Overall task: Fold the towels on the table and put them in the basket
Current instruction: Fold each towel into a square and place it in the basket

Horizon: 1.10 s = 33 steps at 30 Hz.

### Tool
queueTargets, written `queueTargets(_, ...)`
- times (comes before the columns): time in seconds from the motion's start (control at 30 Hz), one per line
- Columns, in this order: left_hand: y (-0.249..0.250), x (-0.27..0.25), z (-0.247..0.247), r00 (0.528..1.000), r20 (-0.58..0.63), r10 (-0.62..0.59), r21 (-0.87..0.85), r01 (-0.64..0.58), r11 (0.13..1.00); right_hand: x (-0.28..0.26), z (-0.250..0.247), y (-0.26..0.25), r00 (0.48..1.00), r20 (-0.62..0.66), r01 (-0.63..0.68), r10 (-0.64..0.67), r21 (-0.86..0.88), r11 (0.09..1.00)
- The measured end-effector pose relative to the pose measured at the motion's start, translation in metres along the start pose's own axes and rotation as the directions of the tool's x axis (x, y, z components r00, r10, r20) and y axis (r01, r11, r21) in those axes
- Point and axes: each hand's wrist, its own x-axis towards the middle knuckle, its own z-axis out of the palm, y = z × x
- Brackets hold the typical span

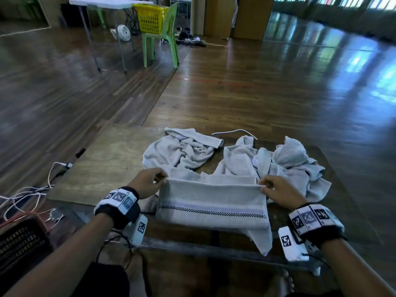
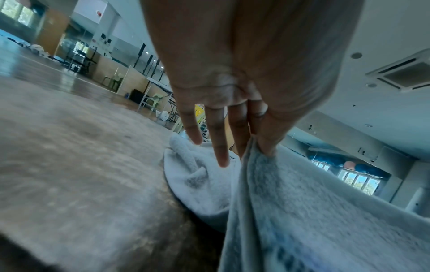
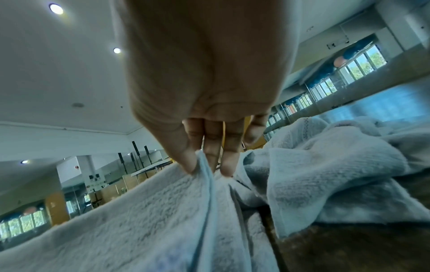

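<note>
A grey towel [image 1: 211,202] with a checked stripe is stretched between my hands above the near edge of the wooden table [image 1: 102,168]. My left hand [image 1: 159,179] pinches its upper left corner between thumb and forefinger, the other fingers [image 2: 220,147] straight. My right hand [image 1: 264,186] pinches the upper right corner; the towel [image 3: 163,211] hangs below it. Two crumpled grey towels lie behind, one [image 1: 180,151] in the middle, one [image 1: 289,166] at the right. A yellow basket [image 1: 151,18] sits on a green chair far back.
A white folding table [image 1: 107,2] and a small fan [image 1: 123,32] stand beside the green chair [image 1: 162,41]. Loose cables [image 1: 27,194] and a dark crate [image 1: 19,243] lie at my left. A white cord [image 1: 233,131] rests at the table's far edge.
</note>
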Motion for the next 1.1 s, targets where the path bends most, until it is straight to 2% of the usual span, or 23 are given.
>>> queueTargets(0.17, 0.001, 0.033, 0.011, 0.998, -0.062, 0.000, 0.001, 0.000, 1.000, 0.037, 0.011, 0.000, 0.992, -0.125, -0.019, -0.010, -0.224, 0.974)
queueTargets(0.3, -0.005, 0.055, 0.015, 1.000, -0.026, 0.004, 0.057, -0.002, 0.998, 0.058, 0.019, 0.007, 0.999, -0.034, 0.011, -0.025, -0.369, 0.929)
queueTargets(0.43, -0.008, 0.062, 0.019, 0.994, 0.064, -0.091, 0.048, 0.088, 0.995, 0.064, 0.020, 0.012, 0.999, 0.007, 0.035, -0.035, -0.393, 0.919)
queueTargets(0.6, -0.010, 0.064, 0.015, 0.996, 0.068, -0.059, 0.046, 0.056, 0.997, 0.065, 0.024, 0.013, 0.999, 0.031, 0.035, -0.024, -0.412, 0.911)
queueTargets(0.73, -0.010, 0.059, 0.009, 0.997, 0.057, -0.052, 0.106, 0.045, 0.993, 0.065, 0.021, 0.011, 0.999, 0.019, 0.034, -0.029, -0.417, 0.908)
queueTargets(0.9, -0.005, 0.050, 0.001, 1.000, -0.003, 0.007, 0.173, -0.007, 0.985, 0.055, 0.017, 0.009, 0.999, -0.042, 0.007, -0.027, -0.425, 0.905)
queueTargets(1.1, -0.002, 0.028, -0.012, 0.990, -0.134, 0.032, 0.184, -0.007, 0.983, 0.039, 0.008, -0.001, 0.970, -0.227, -0.002, -0.088, -0.367, 0.930)
